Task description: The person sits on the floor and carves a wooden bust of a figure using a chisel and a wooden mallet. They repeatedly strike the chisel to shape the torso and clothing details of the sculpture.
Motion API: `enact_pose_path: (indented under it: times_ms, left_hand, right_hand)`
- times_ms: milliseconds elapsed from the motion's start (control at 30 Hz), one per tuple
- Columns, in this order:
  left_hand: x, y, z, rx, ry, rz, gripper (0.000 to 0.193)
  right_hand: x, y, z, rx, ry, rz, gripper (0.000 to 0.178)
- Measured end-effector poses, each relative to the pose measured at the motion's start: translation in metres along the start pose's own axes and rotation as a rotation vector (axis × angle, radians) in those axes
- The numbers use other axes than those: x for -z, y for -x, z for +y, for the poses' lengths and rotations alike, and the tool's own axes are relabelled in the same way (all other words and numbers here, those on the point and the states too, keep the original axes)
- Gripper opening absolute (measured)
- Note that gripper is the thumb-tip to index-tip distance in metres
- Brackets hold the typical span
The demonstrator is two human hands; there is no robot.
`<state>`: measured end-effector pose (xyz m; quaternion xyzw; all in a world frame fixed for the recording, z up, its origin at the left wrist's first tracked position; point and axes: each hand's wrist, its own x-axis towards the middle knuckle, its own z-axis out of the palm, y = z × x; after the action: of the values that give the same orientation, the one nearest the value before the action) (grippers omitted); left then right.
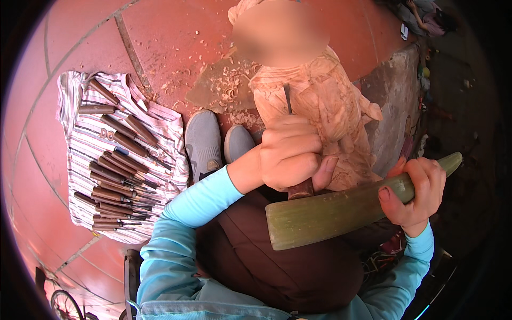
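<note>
My left hand [290, 152] is wrapped around a carving chisel [288, 99]. Its thin metal blade points away from me at a pale wooden carved figure [325, 101], and the end of its brown handle shows below my fist. Whether the blade tip touches the wood I cannot tell. In my right hand [418, 193] is the narrow end of a green club-shaped mallet [325, 217]. The mallet's broad head lies sideways by the handle end; any contact is hard to make out. A blurred patch hides the figure's far end.
On the left, a striped shirt [74, 160] lies spread with several wooden-handled chisels [114, 165] on it. Wood shavings [226, 90] litter the red tiled floor [160, 32]. Grey shoes [203, 140] stand beside the figure. Another person [431, 21] is at the far right.
</note>
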<state>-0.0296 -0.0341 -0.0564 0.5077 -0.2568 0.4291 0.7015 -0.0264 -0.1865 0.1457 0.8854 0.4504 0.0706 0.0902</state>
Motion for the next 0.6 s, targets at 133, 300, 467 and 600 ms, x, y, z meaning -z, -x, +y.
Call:
enact_pose_path:
  times_ms: [133,300,467,600]
  left_hand:
    - [-0.007,-0.003,-0.001,-0.001,-0.036,0.016,0.022]
    - [-0.02,-0.004,-0.004,0.0,-0.11,0.066,0.025]
    - [-0.019,-0.003,-0.004,-0.006,-0.126,0.05,0.027]
    - [-0.013,0.0,-0.004,-0.033,-0.098,0.014,0.026]
  right_hand:
    - [-0.005,0.01,0.014,0.124,-0.037,0.078,0.046]
    - [-0.011,0.009,0.022,0.161,0.005,0.14,0.061]
    - [-0.014,0.008,0.02,0.162,0.115,0.111,0.061]
    - [-0.007,0.014,0.016,0.062,-0.071,0.082,0.056]
